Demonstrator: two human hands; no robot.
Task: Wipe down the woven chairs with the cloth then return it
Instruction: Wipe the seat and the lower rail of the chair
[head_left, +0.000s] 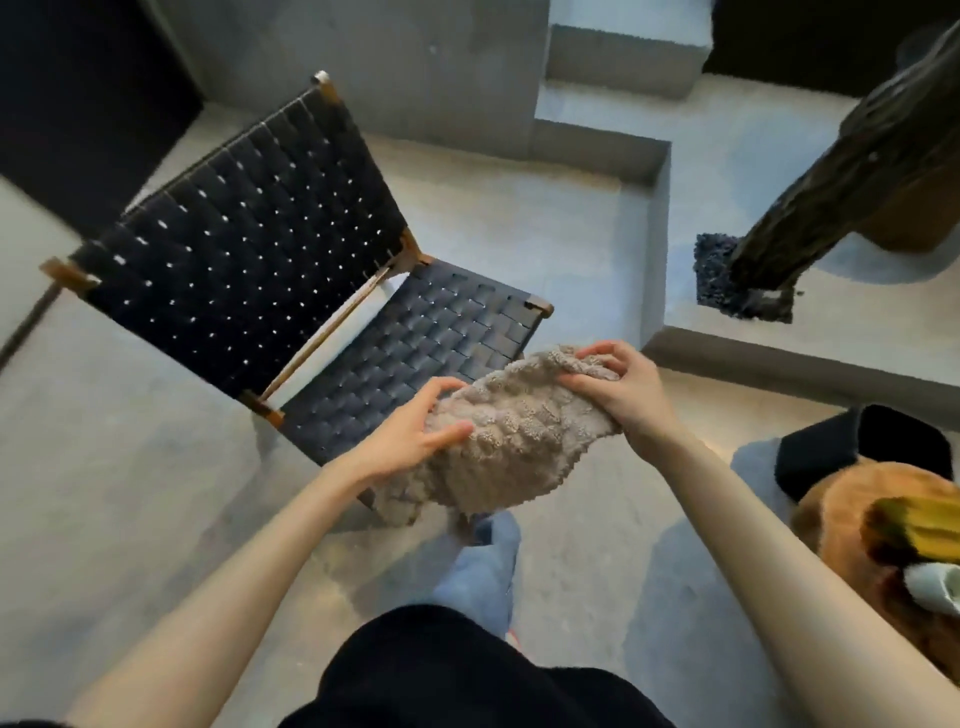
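Cloth (509, 441), beige and nubbly, hangs bunched between both hands just above the front corner of the woven chair (249, 249). The left hand (410, 436) grips its near end, fingers curled over the pile. The right hand (623, 395) pinches the far end, fingers bent round a fold. The chair stands on a concrete floor (130, 467).

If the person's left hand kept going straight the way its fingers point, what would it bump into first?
The cloth: the left hand grips its edge and points right across it. Past the cloth, the right hand looks next in line, though depth is unclear.
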